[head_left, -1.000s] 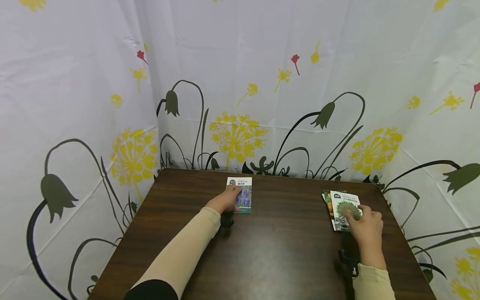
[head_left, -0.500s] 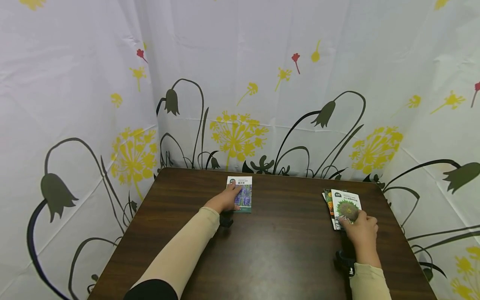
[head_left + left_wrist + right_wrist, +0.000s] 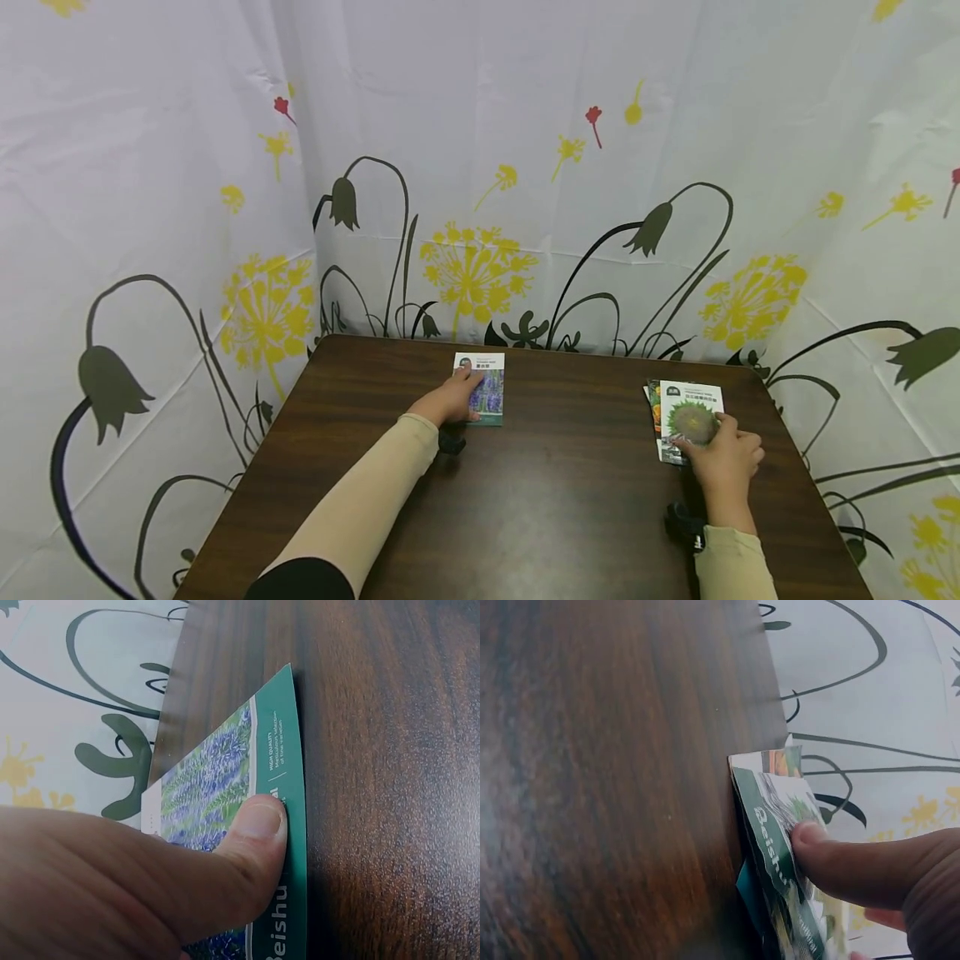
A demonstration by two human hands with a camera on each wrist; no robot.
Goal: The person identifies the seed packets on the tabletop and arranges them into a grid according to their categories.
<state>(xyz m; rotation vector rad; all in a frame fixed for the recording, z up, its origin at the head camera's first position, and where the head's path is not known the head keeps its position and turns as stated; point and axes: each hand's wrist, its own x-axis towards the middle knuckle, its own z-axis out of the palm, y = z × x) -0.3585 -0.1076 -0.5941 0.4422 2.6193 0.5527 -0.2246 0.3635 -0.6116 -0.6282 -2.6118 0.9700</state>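
Note:
In the head view, a seed packet (image 3: 492,398) with purple flower spikes lies near the table's back edge. My left hand (image 3: 447,398) rests across its left side; the left wrist view shows the thumb (image 3: 259,825) lying on the packet's green band. At the right lies a small stack of seed packets, the top one (image 3: 692,421) showing a round, spiky green bloom, an orange-flowered one (image 3: 655,404) peeking out at its left. My right hand (image 3: 726,458) holds the top packet by its lower right part, thumb (image 3: 814,844) on its face and fingers along the right edge.
The dark wooden table (image 3: 555,483) is backed by a white curtain (image 3: 480,125) with printed flowers, hanging close behind its far edge. Dark wrist-worn devices (image 3: 684,523) sit at both wrists. In the right wrist view a teal corner (image 3: 751,898) sticks out under the stack.
The right hand has shifted its thumb to the left over the top packet's lower part, and that packet has turned a little straighter on the stack. The left hand stays put.

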